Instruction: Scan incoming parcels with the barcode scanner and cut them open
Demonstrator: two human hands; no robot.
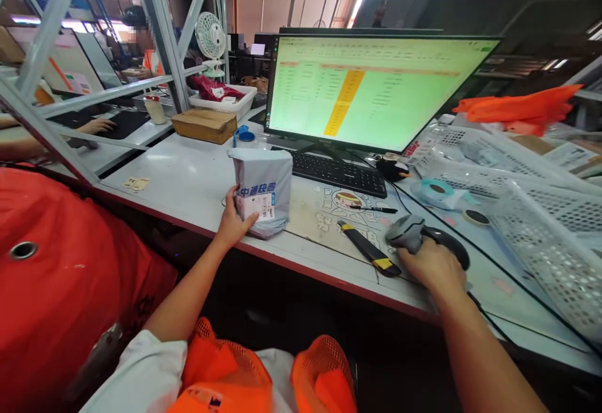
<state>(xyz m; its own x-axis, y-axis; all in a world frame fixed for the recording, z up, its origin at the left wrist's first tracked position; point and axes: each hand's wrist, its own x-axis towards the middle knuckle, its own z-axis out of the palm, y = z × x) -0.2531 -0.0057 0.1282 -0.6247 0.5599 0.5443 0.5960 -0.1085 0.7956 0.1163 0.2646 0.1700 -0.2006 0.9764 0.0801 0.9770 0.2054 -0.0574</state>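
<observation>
Holding a pale grey plastic mailer parcel with blue lettering (270, 173) in my left hand (236, 219): fingers closed round its left side, thumb on the white barcode label (266, 203). Parcel upright at the near edge of the white surface (172, 178), slightly left of centre. From my remote post I see my right hand (435, 266) at near right, fingers clasped on a grey handheld scanner (405, 232), head facing left. Black-and-yellow utility knife (369, 249) just left of the scanner, black pen (374, 209) beyond it. Farther back, black keyboard (338, 172) below wide lit monitor (380, 96). Brown cardboard box (204, 126) far left; white perforated plastic basket (555, 219) right.
</observation>
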